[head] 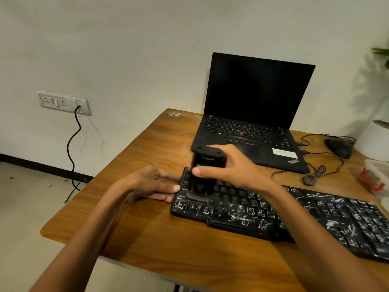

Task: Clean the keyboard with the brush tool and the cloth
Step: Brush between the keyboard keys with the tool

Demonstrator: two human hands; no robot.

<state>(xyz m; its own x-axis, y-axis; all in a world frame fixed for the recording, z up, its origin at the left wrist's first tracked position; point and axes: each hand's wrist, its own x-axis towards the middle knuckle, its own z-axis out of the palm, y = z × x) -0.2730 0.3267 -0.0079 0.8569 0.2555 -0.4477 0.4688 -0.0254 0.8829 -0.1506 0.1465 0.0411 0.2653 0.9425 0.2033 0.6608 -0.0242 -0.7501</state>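
On the wooden table (147,239) I see the black keyboard (315,218) lying at the near right, flecked with white debris. My left hand (149,184) rests with its fingers (166,176) straight and pressed together, touching the keyboard's left edge. My right hand (231,167) grips the brush tool (203,175) upright, fingers and thumb curled round it, its lower end on the leftmost keys. A laptop (252,114) stands open beyond.
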